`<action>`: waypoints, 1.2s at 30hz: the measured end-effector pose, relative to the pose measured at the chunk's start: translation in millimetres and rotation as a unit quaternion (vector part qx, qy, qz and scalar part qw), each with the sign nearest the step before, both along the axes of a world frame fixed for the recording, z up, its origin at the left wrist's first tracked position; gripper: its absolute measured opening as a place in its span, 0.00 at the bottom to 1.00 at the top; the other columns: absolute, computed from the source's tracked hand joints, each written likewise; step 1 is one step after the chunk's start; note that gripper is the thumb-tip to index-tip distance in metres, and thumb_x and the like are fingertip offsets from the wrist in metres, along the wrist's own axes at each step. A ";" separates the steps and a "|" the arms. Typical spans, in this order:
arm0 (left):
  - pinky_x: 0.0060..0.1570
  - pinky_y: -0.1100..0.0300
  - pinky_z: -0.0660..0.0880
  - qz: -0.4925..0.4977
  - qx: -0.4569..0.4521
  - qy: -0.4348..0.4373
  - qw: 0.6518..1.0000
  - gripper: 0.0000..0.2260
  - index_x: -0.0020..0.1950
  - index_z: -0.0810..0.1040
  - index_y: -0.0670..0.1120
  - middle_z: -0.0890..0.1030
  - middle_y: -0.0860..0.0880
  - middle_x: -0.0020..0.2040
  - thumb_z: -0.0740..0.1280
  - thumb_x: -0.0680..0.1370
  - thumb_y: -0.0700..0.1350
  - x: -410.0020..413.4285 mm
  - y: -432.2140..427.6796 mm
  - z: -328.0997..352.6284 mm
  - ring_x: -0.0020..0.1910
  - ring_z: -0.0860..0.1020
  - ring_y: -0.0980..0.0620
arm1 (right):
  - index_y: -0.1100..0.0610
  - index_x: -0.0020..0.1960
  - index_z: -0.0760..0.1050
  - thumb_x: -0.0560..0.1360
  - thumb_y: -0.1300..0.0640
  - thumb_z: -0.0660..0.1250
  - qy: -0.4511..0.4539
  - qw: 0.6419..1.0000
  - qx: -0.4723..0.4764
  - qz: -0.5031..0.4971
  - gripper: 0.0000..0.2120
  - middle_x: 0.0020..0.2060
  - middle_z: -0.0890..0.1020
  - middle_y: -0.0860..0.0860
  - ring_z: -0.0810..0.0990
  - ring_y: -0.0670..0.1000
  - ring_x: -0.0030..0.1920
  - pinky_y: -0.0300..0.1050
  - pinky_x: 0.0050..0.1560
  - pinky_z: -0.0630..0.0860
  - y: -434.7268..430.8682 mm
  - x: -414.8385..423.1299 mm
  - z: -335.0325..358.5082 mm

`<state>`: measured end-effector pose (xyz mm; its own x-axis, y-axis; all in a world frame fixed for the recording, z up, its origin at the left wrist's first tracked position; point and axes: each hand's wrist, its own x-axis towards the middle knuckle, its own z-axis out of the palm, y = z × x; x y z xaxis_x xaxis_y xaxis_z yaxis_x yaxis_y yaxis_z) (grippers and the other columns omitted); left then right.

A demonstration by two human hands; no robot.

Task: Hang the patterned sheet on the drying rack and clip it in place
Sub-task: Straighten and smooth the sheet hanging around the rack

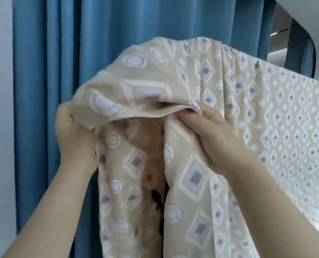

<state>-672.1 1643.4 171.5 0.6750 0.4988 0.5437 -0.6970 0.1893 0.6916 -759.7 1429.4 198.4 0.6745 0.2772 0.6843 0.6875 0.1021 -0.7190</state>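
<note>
Both hands hold the sheet [201,75] up high: the left hand [74,135] grips its folded edge, the right hand [211,135] pinches it. A blue curtain [61,53] hangs behind.

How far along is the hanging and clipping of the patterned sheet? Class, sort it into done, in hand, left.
Done: the beige diamond-patterned fabric sheet already hangs spread on the right, over a support hidden beneath it. In hand: the left hand and right hand grip its bunched edge before the blue curtain. Left: spreading that bunch and clipping; no clip shows.
</note>
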 end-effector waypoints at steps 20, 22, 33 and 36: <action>0.38 0.58 0.74 -0.024 0.080 0.034 0.996 0.06 0.47 0.76 0.45 0.79 0.48 0.42 0.62 0.73 0.44 -45.9 7.9 -11.0 0.39 0.78 0.52 | 0.50 0.35 0.65 0.67 0.67 0.67 -0.126 0.956 -0.040 -0.262 0.15 0.28 0.68 0.43 0.65 0.41 0.30 0.32 0.30 0.63 47.6 30.5 -26.2; 0.36 0.64 0.70 0.037 0.187 0.086 0.978 0.02 0.47 0.73 0.49 0.77 0.53 0.41 0.65 0.76 0.45 -50.1 -2.3 -18.9 0.38 0.74 0.58 | 0.51 0.36 0.65 0.67 0.66 0.68 -0.112 0.955 -0.101 -0.255 0.14 0.28 0.68 0.44 0.67 0.41 0.30 0.31 0.30 0.64 56.1 32.5 -32.6; 0.29 0.65 0.72 0.119 -0.055 -0.007 0.991 0.12 0.42 0.66 0.51 0.76 0.53 0.32 0.58 0.78 0.33 -59.0 47.7 -54.7 0.27 0.74 0.59 | 0.46 0.35 0.57 0.66 0.63 0.66 -0.317 0.893 -0.112 -0.300 0.20 0.29 0.63 0.41 0.67 0.45 0.33 0.39 0.33 0.67 90.7 37.5 -81.7; 0.36 0.62 0.76 -0.013 0.011 -0.002 1.000 0.08 0.43 0.72 0.49 0.78 0.50 0.39 0.60 0.79 0.39 -63.9 39.1 -61.0 0.34 0.78 0.58 | 0.44 0.37 0.56 0.69 0.63 0.66 -0.309 0.893 -0.143 -0.294 0.21 0.28 0.64 0.42 0.68 0.49 0.33 0.45 0.31 0.68 107.6 39.9 -98.4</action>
